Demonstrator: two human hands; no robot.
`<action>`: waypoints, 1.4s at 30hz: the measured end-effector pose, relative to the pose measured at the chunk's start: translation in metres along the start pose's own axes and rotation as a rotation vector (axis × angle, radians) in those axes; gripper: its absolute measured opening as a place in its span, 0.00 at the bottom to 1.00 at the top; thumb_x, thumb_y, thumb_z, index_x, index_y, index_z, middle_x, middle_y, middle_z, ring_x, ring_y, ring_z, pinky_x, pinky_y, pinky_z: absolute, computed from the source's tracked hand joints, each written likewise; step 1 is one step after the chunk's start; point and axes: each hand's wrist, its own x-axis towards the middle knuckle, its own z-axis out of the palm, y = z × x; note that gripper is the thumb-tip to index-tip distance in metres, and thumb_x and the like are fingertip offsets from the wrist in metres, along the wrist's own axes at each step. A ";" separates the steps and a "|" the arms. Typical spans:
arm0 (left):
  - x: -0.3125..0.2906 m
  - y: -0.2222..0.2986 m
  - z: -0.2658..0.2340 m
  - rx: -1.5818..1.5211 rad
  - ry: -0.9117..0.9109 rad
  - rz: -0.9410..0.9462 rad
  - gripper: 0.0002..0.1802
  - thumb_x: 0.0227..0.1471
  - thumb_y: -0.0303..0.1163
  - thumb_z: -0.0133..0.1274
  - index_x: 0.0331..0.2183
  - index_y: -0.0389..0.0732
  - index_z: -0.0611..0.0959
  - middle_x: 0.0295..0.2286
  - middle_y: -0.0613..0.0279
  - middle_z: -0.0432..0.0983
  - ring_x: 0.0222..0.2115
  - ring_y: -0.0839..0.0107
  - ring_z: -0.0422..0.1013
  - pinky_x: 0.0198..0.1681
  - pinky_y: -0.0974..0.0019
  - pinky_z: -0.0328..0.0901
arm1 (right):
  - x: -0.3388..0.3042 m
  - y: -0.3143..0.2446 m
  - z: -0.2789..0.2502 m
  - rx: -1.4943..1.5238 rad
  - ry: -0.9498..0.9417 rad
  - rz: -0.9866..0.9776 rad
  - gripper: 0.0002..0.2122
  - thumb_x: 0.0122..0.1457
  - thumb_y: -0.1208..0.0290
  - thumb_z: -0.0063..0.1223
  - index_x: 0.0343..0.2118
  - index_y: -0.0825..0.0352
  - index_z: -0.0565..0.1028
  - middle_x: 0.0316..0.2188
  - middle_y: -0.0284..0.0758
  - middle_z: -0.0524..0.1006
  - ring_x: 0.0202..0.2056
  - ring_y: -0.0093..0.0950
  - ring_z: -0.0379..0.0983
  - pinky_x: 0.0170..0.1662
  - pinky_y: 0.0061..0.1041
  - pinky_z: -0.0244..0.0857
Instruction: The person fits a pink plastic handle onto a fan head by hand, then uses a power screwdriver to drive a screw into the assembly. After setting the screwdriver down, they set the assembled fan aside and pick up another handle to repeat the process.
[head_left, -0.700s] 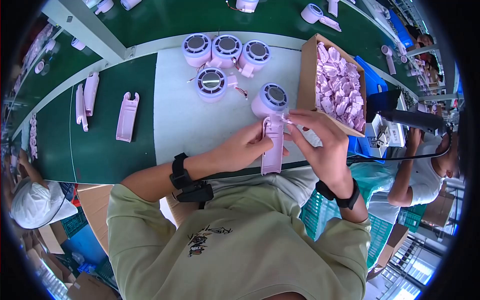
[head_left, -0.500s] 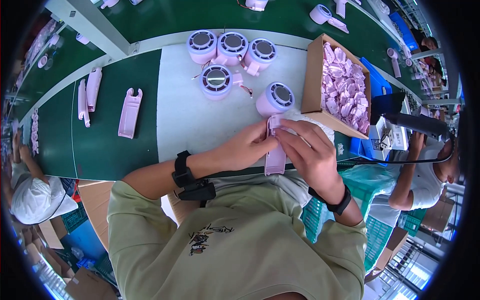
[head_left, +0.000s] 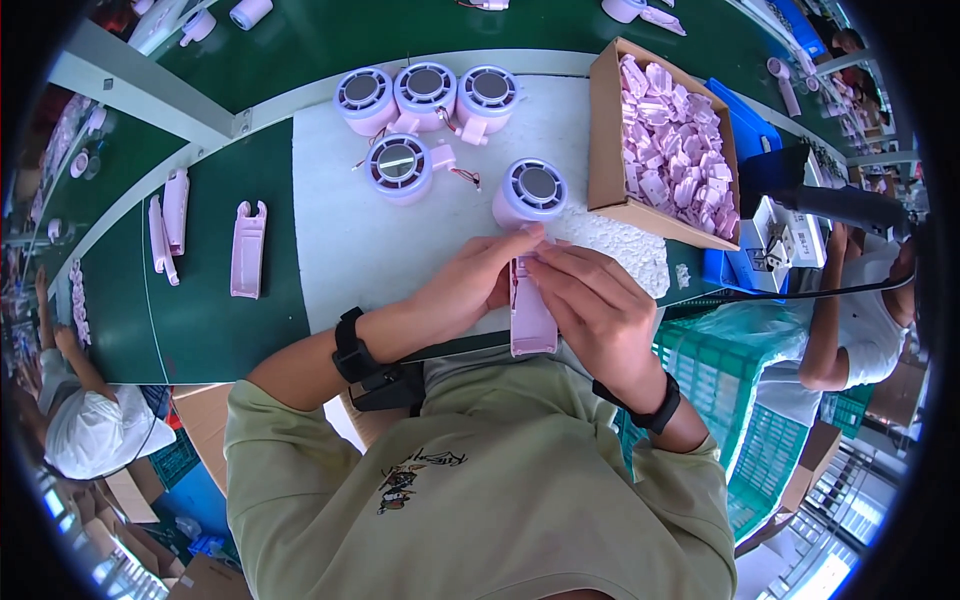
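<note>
Close to my body, a long pink handle shell (head_left: 534, 328) lies between both hands, its hollow side up. My left hand (head_left: 478, 280) grips its upper left side, the thumb stretched over the top end just below a round pink-and-lilac fan head (head_left: 530, 193). With bunched fingertips, my right hand (head_left: 597, 310) presses into the shell's upper part from the right. A thin dark red wire shows along the shell's left inner edge. My fingers hide the joint between shell and fan head, and whatever small piece may be under them.
Several more fan heads (head_left: 398, 165) with short wires stand on the white mat (head_left: 335, 240). Loose handle shells (head_left: 248, 250) lie at left on the green table. A carton (head_left: 612, 150) of small pink parts sits at right, by crumpled white foam (head_left: 625, 250) and a blue bin (head_left: 745, 115).
My left thumb has moved up over the shell's top end toward the fan head. My right fingertips stay at the shell's upper part. The whole view has shifted slightly.
</note>
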 end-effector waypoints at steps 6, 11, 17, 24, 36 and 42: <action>0.004 -0.009 -0.001 0.337 -0.071 0.242 0.29 0.67 0.46 0.34 0.58 0.33 0.67 0.48 0.59 0.72 0.47 0.75 0.70 0.49 0.66 0.67 | -0.016 0.002 0.028 0.763 0.335 0.581 0.11 0.53 0.81 0.61 0.39 0.70 0.76 0.34 0.36 0.79 0.38 0.27 0.77 0.41 0.23 0.73; 0.006 -0.015 0.003 0.400 -0.043 0.489 0.27 0.68 0.43 0.32 0.58 0.34 0.66 0.43 0.62 0.75 0.36 0.81 0.72 0.39 0.75 0.68 | -0.003 -0.018 0.027 0.979 0.376 0.766 0.09 0.63 0.69 0.53 0.39 0.70 0.72 0.27 0.36 0.76 0.30 0.22 0.77 0.31 0.19 0.72; -0.005 0.001 0.011 0.512 -0.121 0.274 0.29 0.68 0.45 0.28 0.60 0.33 0.62 0.55 0.51 0.66 0.46 0.72 0.69 0.43 0.70 0.69 | -0.007 -0.009 0.013 1.261 -0.236 0.949 0.20 0.69 0.54 0.35 0.38 0.68 0.71 0.21 0.33 0.74 0.18 0.20 0.70 0.22 0.17 0.66; -0.003 -0.001 0.010 0.519 -0.094 0.298 0.32 0.67 0.48 0.28 0.60 0.31 0.60 0.57 0.48 0.63 0.54 0.67 0.65 0.53 0.63 0.65 | -0.010 -0.010 0.010 1.063 -0.191 0.918 0.17 0.68 0.56 0.41 0.37 0.69 0.72 0.19 0.33 0.72 0.18 0.20 0.67 0.23 0.20 0.63; 0.003 0.008 0.017 0.265 0.067 0.269 0.34 0.67 0.49 0.32 0.58 0.27 0.62 0.55 0.46 0.66 0.55 0.62 0.64 0.60 0.60 0.56 | -0.010 -0.038 -0.131 0.939 0.264 0.013 0.07 0.53 0.76 0.62 0.35 0.64 0.75 0.24 0.31 0.72 0.19 0.21 0.61 0.22 0.21 0.59; 0.004 0.004 0.017 0.331 0.079 0.256 0.35 0.66 0.50 0.31 0.58 0.27 0.62 0.55 0.47 0.67 0.54 0.62 0.65 0.60 0.60 0.57 | -0.017 -0.040 -0.115 1.018 0.262 -0.053 0.08 0.53 0.75 0.62 0.35 0.61 0.76 0.24 0.30 0.72 0.19 0.21 0.63 0.21 0.21 0.60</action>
